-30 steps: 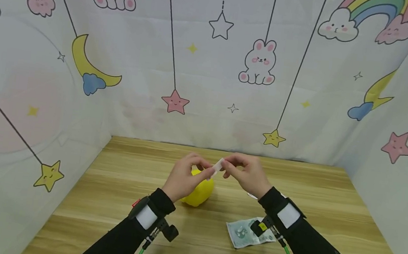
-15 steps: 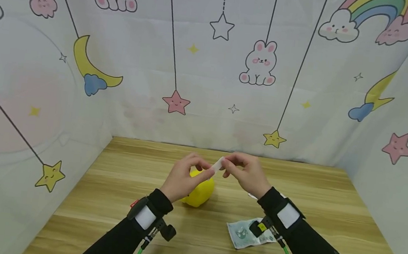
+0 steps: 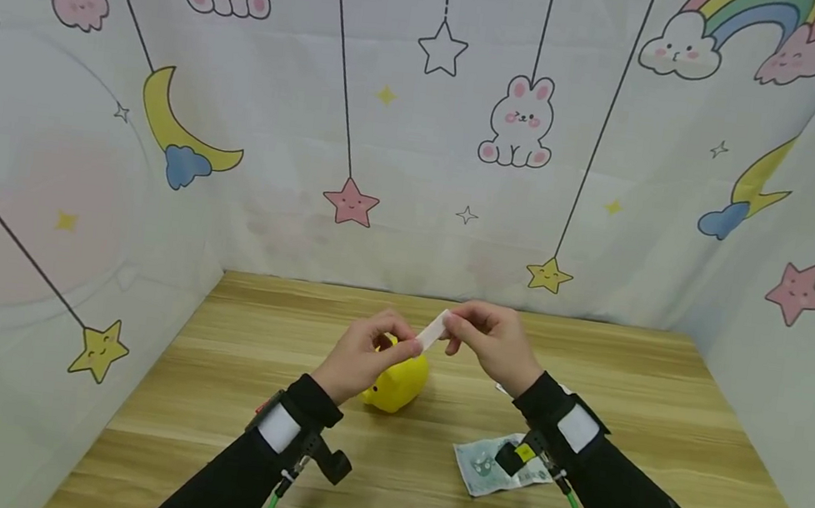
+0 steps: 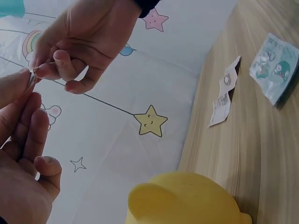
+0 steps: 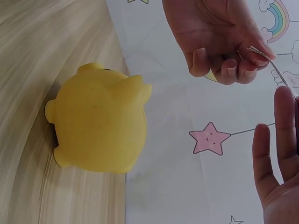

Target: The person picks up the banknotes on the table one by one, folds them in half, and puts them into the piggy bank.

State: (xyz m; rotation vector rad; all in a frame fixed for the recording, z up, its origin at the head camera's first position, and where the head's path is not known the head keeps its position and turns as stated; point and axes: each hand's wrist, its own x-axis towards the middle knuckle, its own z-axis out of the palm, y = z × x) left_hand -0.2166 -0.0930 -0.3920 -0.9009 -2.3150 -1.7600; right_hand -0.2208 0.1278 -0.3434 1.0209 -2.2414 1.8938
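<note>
A narrow white strip (image 3: 432, 331), like an adhesive bandage, is held up above the table between both hands. My left hand (image 3: 356, 357) pinches its lower end between thumb and finger. At the upper end, my right hand (image 3: 497, 345) has the strip between its thumb and fingertips. Seen edge-on in the right wrist view, the strip (image 5: 271, 62) bends slightly. Just behind and below the left hand sits a yellow pig-shaped figure (image 3: 400, 383), partly covered by that hand; the right wrist view shows its rounded yellow body (image 5: 100, 121).
A crinkled pale green printed packet (image 3: 480, 463) lies on the wooden table (image 3: 243, 436), partly hidden by the right wrist camera. Beyond it lies a folded white printed paper (image 4: 225, 93). Cartoon-printed curtains (image 3: 408, 246) enclose the table's back and sides.
My left hand has shifted slightly down and left, so more of the white strip shows between the hands. The right hand has barely moved. Packet and pig figure stay in place.
</note>
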